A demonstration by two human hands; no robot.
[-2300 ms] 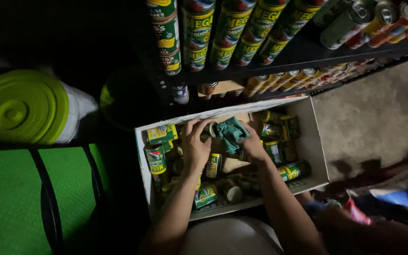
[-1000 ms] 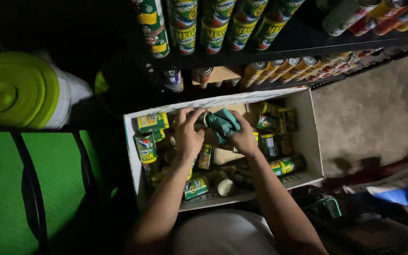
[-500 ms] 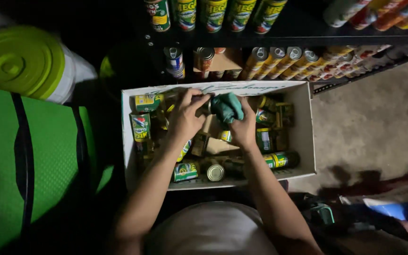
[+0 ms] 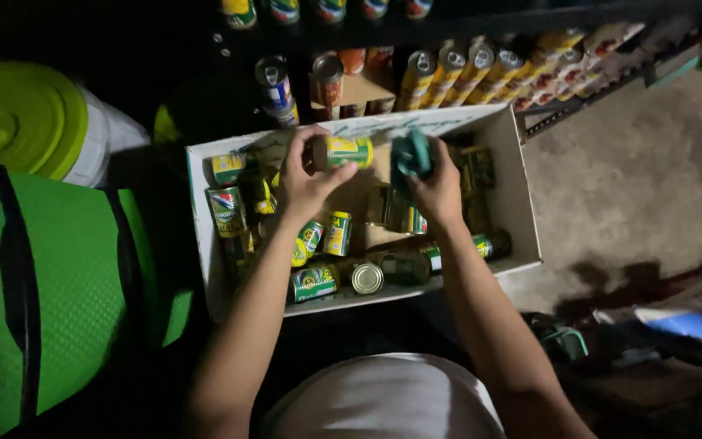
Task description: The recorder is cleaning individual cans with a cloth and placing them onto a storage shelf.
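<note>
Hands over a white cardboard box (image 4: 522, 195) of cans. The left hand (image 4: 306, 183) is closed around one green-and-yellow can (image 4: 343, 152), held on its side above the box's far end. The right hand (image 4: 439, 191) grips one bunched teal cloth (image 4: 410, 154), just beside that can. Roughly ten more cans lie or stand in the box; an exact count cannot be told in the dim light. One lime-lidded white container (image 4: 34, 122) sits to the left, and a shelf row of cans (image 4: 481, 69) runs behind the box.
</note>
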